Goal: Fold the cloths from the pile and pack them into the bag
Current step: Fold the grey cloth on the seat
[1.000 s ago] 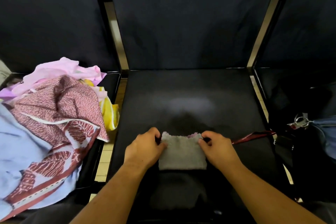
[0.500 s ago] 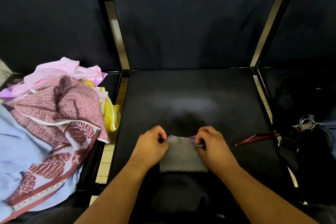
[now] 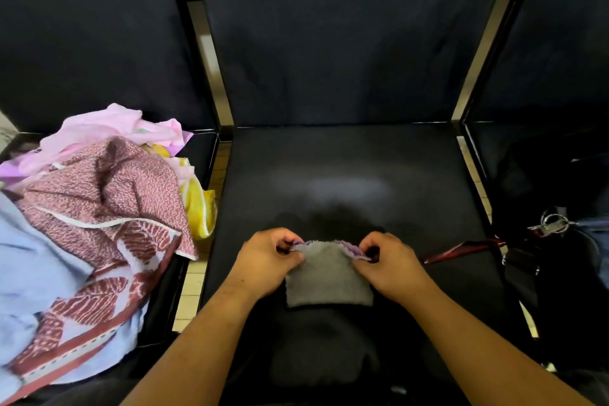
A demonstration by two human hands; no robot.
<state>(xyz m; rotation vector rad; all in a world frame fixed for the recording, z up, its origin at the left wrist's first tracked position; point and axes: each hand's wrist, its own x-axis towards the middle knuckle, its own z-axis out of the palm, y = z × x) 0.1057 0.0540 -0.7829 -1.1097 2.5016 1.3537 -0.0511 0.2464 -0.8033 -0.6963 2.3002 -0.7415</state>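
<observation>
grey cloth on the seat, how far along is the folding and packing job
Done: the grey cloth already lies folded small on the dark seat. In hand: left hand and right hand each pinch a top corner. Left: the pile of crumpled cloths is unfolded, and this cloth is not yet in the dark bag at right.

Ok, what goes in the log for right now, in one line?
step: folding | item: small grey fleecy cloth on black seat | left hand: pinches top-left corner | right hand: pinches top-right corner
</observation>
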